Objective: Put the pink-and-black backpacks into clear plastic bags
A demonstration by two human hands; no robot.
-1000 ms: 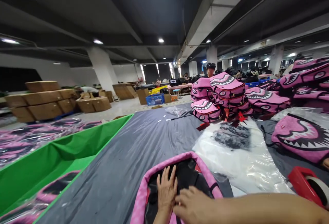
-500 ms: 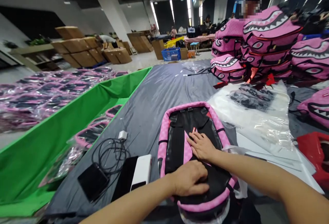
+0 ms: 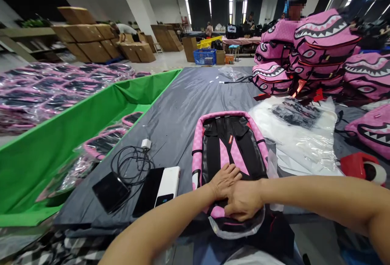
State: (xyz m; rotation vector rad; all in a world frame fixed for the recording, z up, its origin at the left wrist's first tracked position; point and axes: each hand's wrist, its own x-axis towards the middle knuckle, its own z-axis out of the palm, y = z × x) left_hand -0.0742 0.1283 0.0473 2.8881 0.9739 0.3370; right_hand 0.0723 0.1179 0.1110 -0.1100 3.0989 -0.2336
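Note:
A pink and black backpack (image 3: pixel 198 151) lies with its strap side up at the near edge of the grey-covered table. Clear plastic bag film (image 3: pixel 234 233) wraps round its near end, and more shows at its right side. My left hand (image 3: pixel 224 182) rests on the lower back panel with its fingers stretched out, holding nothing. Beside and partly over it, my right hand (image 3: pixel 245 200) presses near the backpack's bottom edge, fingers curled in. What those fingers grip, if anything, is hidden.
Left of the backpack are a white power bank (image 3: pixel 168 184), a black phone (image 3: pixel 149 192) and a coiled cable (image 3: pixel 131 163). White plastic bags (image 3: pixel 271 127) and a red tape dispenser (image 3: pixel 353 165) lie right. Pink backpacks (image 3: pixel 323 37) are stacked behind. A green bin (image 3: pixel 76 123) borders the table's left.
My left hand has moved up and flattened out of its curl. My right hand has come down from the panel's middle to the bottom edge and curled. The view has shifted a little.

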